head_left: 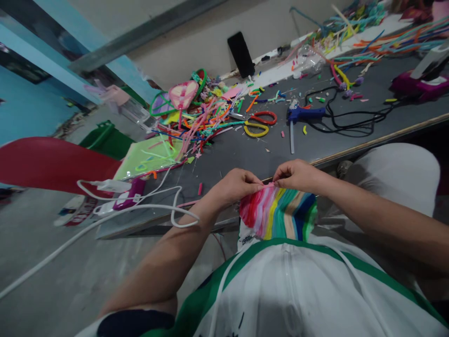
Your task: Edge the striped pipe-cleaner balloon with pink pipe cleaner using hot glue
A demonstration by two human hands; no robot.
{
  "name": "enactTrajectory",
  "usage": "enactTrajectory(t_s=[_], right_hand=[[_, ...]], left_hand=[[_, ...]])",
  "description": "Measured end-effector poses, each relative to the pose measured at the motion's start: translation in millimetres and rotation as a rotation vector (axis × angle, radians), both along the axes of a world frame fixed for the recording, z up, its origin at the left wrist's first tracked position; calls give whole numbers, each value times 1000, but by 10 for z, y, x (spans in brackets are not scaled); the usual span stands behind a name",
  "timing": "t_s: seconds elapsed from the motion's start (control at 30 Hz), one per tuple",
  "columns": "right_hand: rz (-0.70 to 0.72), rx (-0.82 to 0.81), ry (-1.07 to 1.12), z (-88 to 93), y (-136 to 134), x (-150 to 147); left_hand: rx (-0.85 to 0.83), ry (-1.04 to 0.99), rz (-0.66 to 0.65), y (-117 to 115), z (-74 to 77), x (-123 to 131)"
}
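Rainbow-striped fuzzy panel (278, 213), made of rows in red, pink, yellow, teal, tan, blue and green, hangs in front of the person's chest, just below the near edge of the grey table (245, 150) and above the white and green shirt (298, 281). Both hands meet at its top edge: the left hand (234, 185) pinches the upper left corner with fingers curled closed on it, and the right hand (298, 175) pinches the top just beside it, fingertips nearly touching those of the left, so the two hands are together and both clamped on the panel. The forearms come in from the lower left and the right. On the table beyond the hands lie small coloured scraps, and further back a pair of scissors (259, 124) with one red and one yellow handle. Just right of the scissors rests a blue glue gun (303, 113), its black cord (351, 124) looping off toward the right. Left of the scissors is a tangled heap of coloured fuzzy wires (199, 117), with a pink heart-shaped piece (183, 93) standing up in it. A green plastic sheet (150, 157) lies at the table's left end, and near it a purple device (128, 194) with white cables (147, 206) that trail off the edge toward the floor. A black phone (241, 54) leans against the wall at the back, and more coloured wires (379, 44) spread over the far right of the table. A red chair (49, 161) stands to the left.
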State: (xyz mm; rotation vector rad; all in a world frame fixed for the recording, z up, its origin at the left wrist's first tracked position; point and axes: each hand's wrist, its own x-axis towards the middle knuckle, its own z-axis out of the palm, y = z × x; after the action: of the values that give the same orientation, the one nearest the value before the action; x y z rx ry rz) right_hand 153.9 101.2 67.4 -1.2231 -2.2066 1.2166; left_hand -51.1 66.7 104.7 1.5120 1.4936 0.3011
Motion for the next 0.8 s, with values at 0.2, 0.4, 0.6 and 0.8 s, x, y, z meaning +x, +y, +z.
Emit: enactTrajectory(t_s=[0.2,0.4,0.6,0.8], right_hand=[[-20,43,-27,1,-2,-21],[-4,56,-26,9,-36,-58],[-16,348,-165,292,58,179],[-343,620,-587,477,956,516]], left_hand=[[31,-10,-16,1,-69,-49],[31,-28,-44,-1,-90,-77],[56,-32,-46,-14,-86,-90],[73,19,-81,-11,-76,-112]])
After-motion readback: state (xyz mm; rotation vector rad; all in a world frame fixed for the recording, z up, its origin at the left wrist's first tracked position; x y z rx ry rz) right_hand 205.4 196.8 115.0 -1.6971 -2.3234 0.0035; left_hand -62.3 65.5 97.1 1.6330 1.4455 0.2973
